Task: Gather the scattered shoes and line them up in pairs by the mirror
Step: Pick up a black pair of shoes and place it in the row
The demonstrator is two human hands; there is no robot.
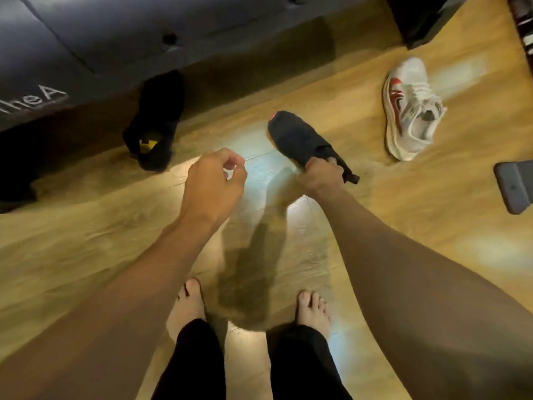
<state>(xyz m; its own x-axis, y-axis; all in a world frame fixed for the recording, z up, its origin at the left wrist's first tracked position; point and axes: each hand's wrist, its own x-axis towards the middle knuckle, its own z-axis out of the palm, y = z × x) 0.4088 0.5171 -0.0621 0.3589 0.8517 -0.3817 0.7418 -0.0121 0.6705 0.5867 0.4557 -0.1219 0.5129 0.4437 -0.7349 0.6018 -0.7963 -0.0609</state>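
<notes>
My right hand [321, 176] grips the heel end of a dark navy shoe [297, 137] with a red spot at its toe, toe pointing away from me. My left hand [215, 183] hovers to its left with loosely curled fingers, holding nothing. A black shoe [157, 122] with a yellow insole mark lies at the left by the dark cabinet. A white sneaker [409, 108] with red trim lies on its side at the right. No mirror is in view.
A dark cabinet front [115, 39] runs along the top left, with another dark furniture piece [418, 18] at the top right. A grey flat object [514, 187] lies at the right edge. My bare feet [313, 311] stand on the wooden floor [86, 241].
</notes>
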